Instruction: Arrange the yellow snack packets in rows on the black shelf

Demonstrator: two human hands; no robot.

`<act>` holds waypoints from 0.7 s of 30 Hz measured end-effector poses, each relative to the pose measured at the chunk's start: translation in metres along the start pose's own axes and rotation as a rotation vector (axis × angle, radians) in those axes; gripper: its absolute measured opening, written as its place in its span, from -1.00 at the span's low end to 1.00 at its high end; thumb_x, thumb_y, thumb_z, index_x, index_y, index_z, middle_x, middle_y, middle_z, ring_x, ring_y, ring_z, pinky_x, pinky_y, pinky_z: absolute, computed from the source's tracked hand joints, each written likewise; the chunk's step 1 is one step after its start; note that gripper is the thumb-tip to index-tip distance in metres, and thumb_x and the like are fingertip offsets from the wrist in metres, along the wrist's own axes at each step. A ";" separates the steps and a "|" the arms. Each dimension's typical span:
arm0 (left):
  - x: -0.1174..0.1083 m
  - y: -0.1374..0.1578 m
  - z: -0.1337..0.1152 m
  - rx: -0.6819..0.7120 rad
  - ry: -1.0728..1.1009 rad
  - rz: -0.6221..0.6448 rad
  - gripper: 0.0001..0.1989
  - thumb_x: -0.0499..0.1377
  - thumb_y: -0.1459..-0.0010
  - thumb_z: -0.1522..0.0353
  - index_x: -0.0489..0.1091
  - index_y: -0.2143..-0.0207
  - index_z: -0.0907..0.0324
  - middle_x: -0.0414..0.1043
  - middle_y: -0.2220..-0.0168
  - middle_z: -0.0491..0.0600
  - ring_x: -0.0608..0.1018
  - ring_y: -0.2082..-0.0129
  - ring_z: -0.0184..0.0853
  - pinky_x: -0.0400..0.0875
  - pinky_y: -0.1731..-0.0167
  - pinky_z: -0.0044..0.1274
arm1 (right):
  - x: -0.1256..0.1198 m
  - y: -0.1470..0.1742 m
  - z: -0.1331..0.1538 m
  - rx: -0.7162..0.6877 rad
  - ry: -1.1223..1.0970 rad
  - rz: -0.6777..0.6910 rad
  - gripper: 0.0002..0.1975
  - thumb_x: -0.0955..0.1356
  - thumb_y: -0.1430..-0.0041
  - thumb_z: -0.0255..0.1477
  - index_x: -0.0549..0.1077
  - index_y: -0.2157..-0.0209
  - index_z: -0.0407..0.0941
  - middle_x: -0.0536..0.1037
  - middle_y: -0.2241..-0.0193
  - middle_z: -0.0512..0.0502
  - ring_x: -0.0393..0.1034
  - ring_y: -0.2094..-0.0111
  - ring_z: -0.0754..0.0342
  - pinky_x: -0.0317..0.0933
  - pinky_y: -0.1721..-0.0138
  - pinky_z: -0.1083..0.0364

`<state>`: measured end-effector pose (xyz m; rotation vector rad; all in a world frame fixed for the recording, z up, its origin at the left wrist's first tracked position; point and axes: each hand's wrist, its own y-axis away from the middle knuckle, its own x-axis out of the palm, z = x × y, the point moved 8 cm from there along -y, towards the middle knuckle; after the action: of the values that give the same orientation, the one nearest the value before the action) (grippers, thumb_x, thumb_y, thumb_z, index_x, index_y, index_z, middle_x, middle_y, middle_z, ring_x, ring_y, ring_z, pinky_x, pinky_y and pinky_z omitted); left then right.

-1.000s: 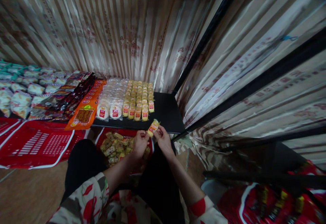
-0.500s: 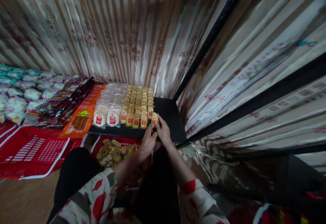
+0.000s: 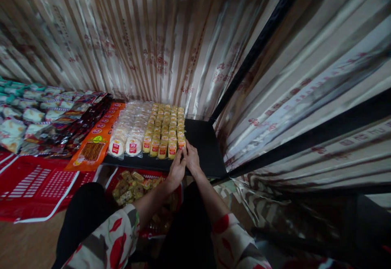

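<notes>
Bordering the yellow packets (image 3: 165,127), white packs (image 3: 133,146) adjoin an orange bag (image 3: 93,146).

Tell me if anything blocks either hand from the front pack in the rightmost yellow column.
Nothing visible does. The left hand and right hand are both at that pack, fingers partly covering it. The next pack stands to its left, not in between.

snack packets (image 3: 163,148) sit on the shelf (image 3: 201,138) (curtain (image 3: 137,36) behind), a basket (image 3: 155,176) before it.
</notes>
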<state>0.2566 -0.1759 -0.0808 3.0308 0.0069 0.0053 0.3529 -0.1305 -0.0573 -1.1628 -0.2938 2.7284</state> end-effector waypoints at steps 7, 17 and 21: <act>0.000 0.004 -0.009 -0.039 0.042 0.025 -0.52 0.04 -0.12 0.34 0.20 -0.12 0.20 0.09 -0.22 0.03 0.12 -0.23 -0.26 -0.08 -0.23 -0.40 | 0.015 0.002 -0.010 0.105 0.019 -0.023 -0.50 0.08 -0.22 -0.39 0.15 -0.17 -0.23 0.37 0.03 -0.26 0.10 -0.12 -0.03 0.17 -0.02 0.03; 0.005 0.003 -0.005 0.012 0.020 0.021 -0.52 -0.02 -0.14 0.43 0.16 -0.15 0.21 0.04 -0.24 0.01 0.11 -0.24 -0.30 -0.10 -0.24 -0.45 | 0.016 0.005 0.000 -0.027 0.128 0.003 -0.47 0.10 -0.19 -0.43 0.07 -0.19 -0.24 0.32 -0.06 -0.26 0.05 -0.15 -0.06 0.05 -0.10 -0.06; 0.006 0.001 -0.006 0.044 -0.016 0.028 -0.54 -0.01 -0.15 0.43 0.19 -0.13 0.27 0.05 -0.23 0.08 0.10 -0.24 -0.27 -0.11 -0.25 -0.41 | 0.017 0.008 0.000 -0.036 0.103 0.021 -0.44 0.09 -0.18 -0.44 0.00 -0.21 -0.28 0.37 -0.02 -0.28 0.04 -0.16 -0.04 0.06 -0.11 -0.03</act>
<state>0.2624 -0.1760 -0.0746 3.0751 -0.0366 -0.0163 0.3404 -0.1342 -0.0708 -1.3173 -0.3202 2.6801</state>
